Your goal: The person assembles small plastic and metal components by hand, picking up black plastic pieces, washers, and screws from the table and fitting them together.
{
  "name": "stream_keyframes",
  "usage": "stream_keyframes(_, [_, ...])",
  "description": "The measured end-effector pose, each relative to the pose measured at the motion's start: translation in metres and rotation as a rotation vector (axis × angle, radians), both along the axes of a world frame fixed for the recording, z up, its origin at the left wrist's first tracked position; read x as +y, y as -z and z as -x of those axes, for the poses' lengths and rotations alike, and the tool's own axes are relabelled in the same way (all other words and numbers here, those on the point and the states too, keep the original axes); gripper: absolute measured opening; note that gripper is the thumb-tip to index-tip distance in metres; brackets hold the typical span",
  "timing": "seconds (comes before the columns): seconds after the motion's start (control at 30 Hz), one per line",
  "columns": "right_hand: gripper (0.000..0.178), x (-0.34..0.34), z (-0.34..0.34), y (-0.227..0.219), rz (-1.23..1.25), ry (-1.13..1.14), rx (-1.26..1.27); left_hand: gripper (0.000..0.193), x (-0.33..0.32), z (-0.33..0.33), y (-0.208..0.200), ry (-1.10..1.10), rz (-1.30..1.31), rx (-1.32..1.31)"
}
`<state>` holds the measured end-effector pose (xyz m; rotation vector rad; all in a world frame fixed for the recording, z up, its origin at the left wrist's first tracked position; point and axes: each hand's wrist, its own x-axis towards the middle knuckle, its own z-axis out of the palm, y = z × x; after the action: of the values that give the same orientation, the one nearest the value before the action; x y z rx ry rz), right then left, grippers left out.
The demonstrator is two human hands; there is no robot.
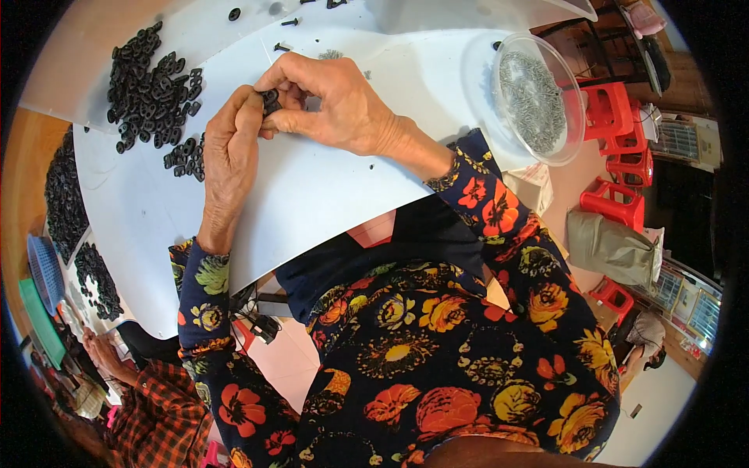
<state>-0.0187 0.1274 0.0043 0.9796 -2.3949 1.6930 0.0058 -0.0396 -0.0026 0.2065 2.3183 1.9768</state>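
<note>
Above the white table, both my hands meet around a small black plastic part (pixel 271 101). My left hand (pixel 232 144) is closed, pinching the part between thumb and fingertips. My right hand (pixel 335 105) comes in from the right, its fingers curled and closed on the same part. The fingers cover much of it, so its full shape is hidden. Just left of my left hand lies a loose pile of small black oval parts with holes (pixel 148 90). A black headed pin (pixel 282 47) lies beyond my hands, and a little heap of metal springs (pixel 331 54) is close by.
A clear round tub (pixel 576 129) full of small metal springs stands at the table's right. More black parts (pixel 66 195) lie at far left, near a blue basket (pixel 44 273). A co-worker in a checked sleeve (pixel 168 398) sits at lower left. Red stools (pixel 607 109) stand at right.
</note>
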Motion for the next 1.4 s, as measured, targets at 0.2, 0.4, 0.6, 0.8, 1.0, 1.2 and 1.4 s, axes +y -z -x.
stream_keyframes(0.2, [0.022, -0.003, 0.002, 0.007, 0.354, -0.142, -0.373, 0.027, 0.001, 0.0, 0.002, -0.046, 0.061, 0.147])
stream_keyframes(0.4, [0.024, -0.002, 0.002, 0.008, 0.31, -0.086, -0.408, 0.025, 0.0, 0.0, 0.003, -0.077, 0.114, 0.174])
stream_keyframes(0.6, [0.027, 0.0, 0.002, 0.007, 0.267, -0.052, -0.388, 0.027, 0.002, -0.002, -0.001, -0.091, 0.083, 0.124])
stream_keyframes(0.8, [0.027, -0.005, 0.001, 0.007, 0.306, 0.039, -0.285, 0.028, 0.001, -0.001, 0.008, -0.107, -0.116, 0.054])
stream_keyframes(1.0, [0.027, -0.004, 0.002, 0.01, 0.301, 0.05, -0.305, 0.027, 0.002, 0.0, 0.011, -0.094, -0.131, 0.028])
stream_keyframes(1.2, [0.026, -0.005, 0.002, 0.011, 0.331, 0.033, -0.308, 0.025, 0.002, -0.001, 0.004, -0.074, -0.079, 0.037])
stream_keyframes(1.4, [0.025, -0.005, 0.001, 0.009, 0.315, -0.042, -0.343, 0.026, 0.0, 0.0, 0.006, -0.053, -0.048, 0.026])
